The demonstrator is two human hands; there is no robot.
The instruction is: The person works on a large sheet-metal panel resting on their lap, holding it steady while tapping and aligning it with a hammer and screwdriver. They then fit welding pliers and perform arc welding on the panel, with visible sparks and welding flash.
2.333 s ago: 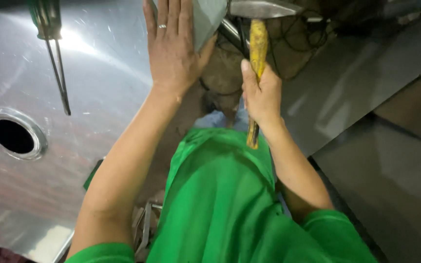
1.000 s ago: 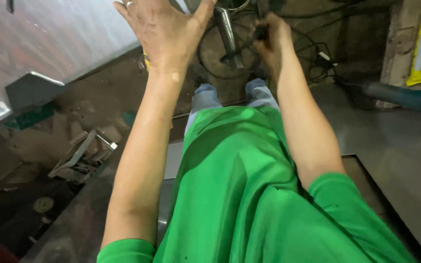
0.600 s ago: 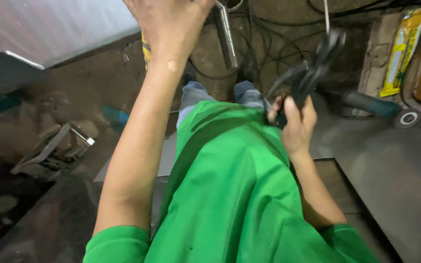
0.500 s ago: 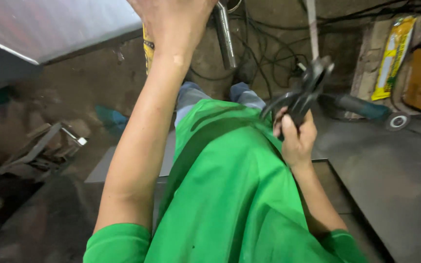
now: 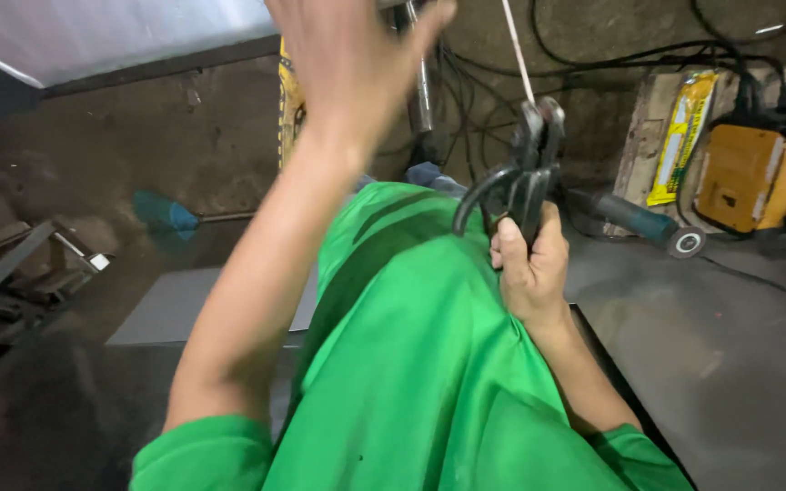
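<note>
— Black steel, is it, that clamp [image 5: 520, 173]?

— Yes, a dark spring clamp with curved handles, at about one o'clock from the middle of the view, in front of the green shirt [image 5: 429, 364]. The right hand [image 5: 529, 273] is wrapped tight around its handles, and its nose grips a thin pale rod [image 5: 518, 55] that runs up towards twelve o'clock.

— And the left hand [image 5: 347, 55]?

— Raised at eleven o'clock, fingers spread wide, holding nothing. Whether the palm presses on the pale metal sheet [image 5: 111, 36] at ten o'clock, I cannot tell.

— So what step is this?

— I judge the rod is loaded and the clamp is being carried up to the work. A next move calls for a steady wrist and keeping the rod tip clear of the raised arm and the cables [image 5: 648, 45].

— What lies around?

— An angle grinder [image 5: 639, 223] on the floor at two o'clock, a yellow machine [image 5: 748, 177] just past it, and a blue-handled tool [image 5: 170, 216] at nine o'clock.
</note>
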